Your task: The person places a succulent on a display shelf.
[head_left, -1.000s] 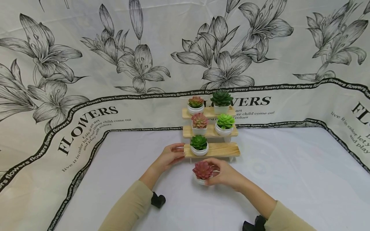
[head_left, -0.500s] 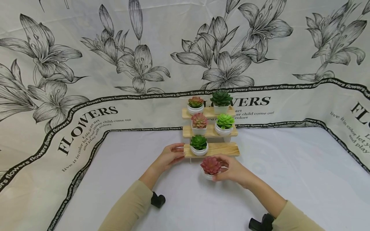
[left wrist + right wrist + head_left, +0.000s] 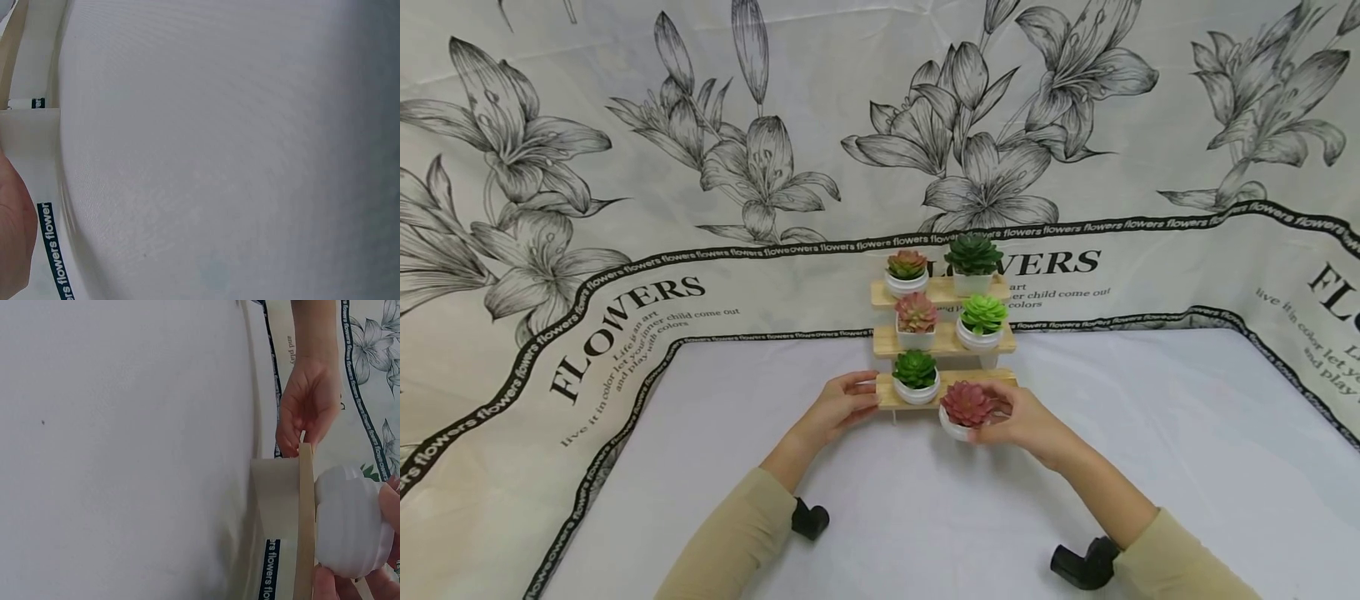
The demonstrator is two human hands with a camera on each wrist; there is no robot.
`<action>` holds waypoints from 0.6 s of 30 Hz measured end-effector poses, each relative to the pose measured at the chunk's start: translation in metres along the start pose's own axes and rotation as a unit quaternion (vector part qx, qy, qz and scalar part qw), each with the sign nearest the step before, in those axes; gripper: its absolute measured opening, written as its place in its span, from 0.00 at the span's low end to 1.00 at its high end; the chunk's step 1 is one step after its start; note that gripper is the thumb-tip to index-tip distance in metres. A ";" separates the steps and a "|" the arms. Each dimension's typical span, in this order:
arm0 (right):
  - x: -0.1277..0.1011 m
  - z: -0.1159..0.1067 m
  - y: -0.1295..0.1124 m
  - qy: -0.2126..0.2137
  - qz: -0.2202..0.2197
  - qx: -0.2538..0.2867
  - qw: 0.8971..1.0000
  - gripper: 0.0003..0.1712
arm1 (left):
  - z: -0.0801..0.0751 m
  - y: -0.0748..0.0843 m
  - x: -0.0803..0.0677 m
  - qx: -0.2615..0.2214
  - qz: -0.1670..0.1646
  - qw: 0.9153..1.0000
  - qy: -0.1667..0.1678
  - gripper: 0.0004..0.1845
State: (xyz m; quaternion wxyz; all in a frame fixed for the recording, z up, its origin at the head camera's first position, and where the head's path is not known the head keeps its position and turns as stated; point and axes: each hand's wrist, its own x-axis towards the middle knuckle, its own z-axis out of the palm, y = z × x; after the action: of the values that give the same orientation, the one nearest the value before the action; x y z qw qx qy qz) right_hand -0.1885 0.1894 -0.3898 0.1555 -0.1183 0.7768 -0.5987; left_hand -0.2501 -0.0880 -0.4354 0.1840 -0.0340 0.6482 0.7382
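1. Draped floral cloth (image 3: 625, 167), printed with black-outlined lilies and the word "FLOWERS", fills the upper half of the head view; a white tabletop (image 3: 1150, 467) is spread across the lower half.
2. At the centre of the frame, a three-tier wooden stand (image 3: 945, 337) is seen, stepped upward toward the backdrop.
3. Five small white pots are carried on the tiers: a reddish-green succulent (image 3: 907, 265) and a dark green succulent (image 3: 973, 254) on the top tier, a pink succulent (image 3: 915, 312) and a lime-green succulent (image 3: 983, 314) on the middle tier, and a green succulent (image 3: 914, 369) at the left of the bottom tier.
4. A dark red succulent (image 3: 967, 403) in a white ribbed pot (image 3: 350, 528) is gripped by the right hand (image 3: 1026, 423), fingers curled round the pot from the right.
5. The pot is held at the front edge of the bottom tier, right of the green succulent; whether it rests on the wood cannot be told.
6. The left end of the bottom tier is pinched by the left hand (image 3: 838, 408), thumb and fingertips closed on the board's edge, as confirmed in the right wrist view (image 3: 309, 409).
7. Beige sleeves (image 3: 730, 542) are worn on both forearms, which enter from the lower edge of the frame.
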 end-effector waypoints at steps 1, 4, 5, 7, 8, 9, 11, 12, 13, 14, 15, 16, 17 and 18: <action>0.001 -0.002 0.000 0.005 -0.001 -0.003 1.000 0.42 | 0.000 0.000 0.000 0.000 -0.002 1.000 0.002 0.25; 0.004 -0.007 0.000 0.020 -0.006 -0.004 1.000 0.41 | -0.001 0.001 0.000 0.000 -0.006 1.000 0.003 0.25; 0.005 -0.009 0.000 0.023 -0.007 -0.004 1.000 0.41 | -0.001 0.001 -0.001 0.001 -0.006 1.000 0.003 0.25; 0.006 -0.012 0.001 0.028 -0.007 -0.005 1.000 0.41 | -0.001 0.001 -0.001 0.001 -0.003 1.000 0.004 0.25; 0.007 -0.013 0.001 0.031 -0.006 -0.006 0.999 0.41 | -0.001 0.001 -0.001 0.001 -0.002 1.000 0.004 0.25; 0.008 -0.014 0.001 0.033 -0.006 -0.007 0.999 0.41 | -0.001 0.001 -0.001 0.000 0.000 1.000 0.004 0.25; 0.009 -0.016 0.002 0.037 -0.005 -0.010 0.999 0.41 | -0.001 0.000 -0.001 -0.003 0.003 1.000 0.003 0.25; 0.010 -0.016 0.002 0.039 -0.006 -0.011 0.999 0.41 | -0.001 0.000 -0.002 -0.005 0.002 1.000 0.002 0.25; 0.011 -0.017 0.002 0.041 -0.007 -0.011 0.999 0.41 | -0.001 0.000 -0.002 -0.006 0.002 1.000 0.001 0.25; 0.011 -0.018 0.002 0.044 -0.007 -0.012 0.999 0.41 | 0.000 0.000 -0.002 -0.007 0.002 1.000 0.000 0.25; 0.012 -0.018 0.002 0.046 -0.008 -0.011 0.999 0.41 | 0.000 0.000 -0.002 -0.005 0.004 1.000 -0.002 0.25; 0.013 -0.019 0.002 0.049 -0.007 -0.011 0.999 0.41 | 0.000 0.000 -0.001 -0.005 0.004 1.000 -0.002 0.25; 0.013 -0.019 0.001 0.051 -0.007 -0.010 0.999 0.41 | 0.001 0.000 -0.001 -0.004 0.005 1.000 -0.004 0.25; 0.014 -0.020 0.001 0.054 -0.006 -0.009 0.998 0.41 | 0.001 -0.001 -0.001 -0.004 0.005 1.000 -0.005 0.25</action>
State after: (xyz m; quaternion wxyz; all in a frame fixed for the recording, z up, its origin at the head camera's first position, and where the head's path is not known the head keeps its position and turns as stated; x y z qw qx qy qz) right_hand -0.2091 0.2022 -0.3877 0.1091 -0.0917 0.7885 -0.5983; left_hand -0.2488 -0.0870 -0.4355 0.1835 -0.0280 0.6444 0.7418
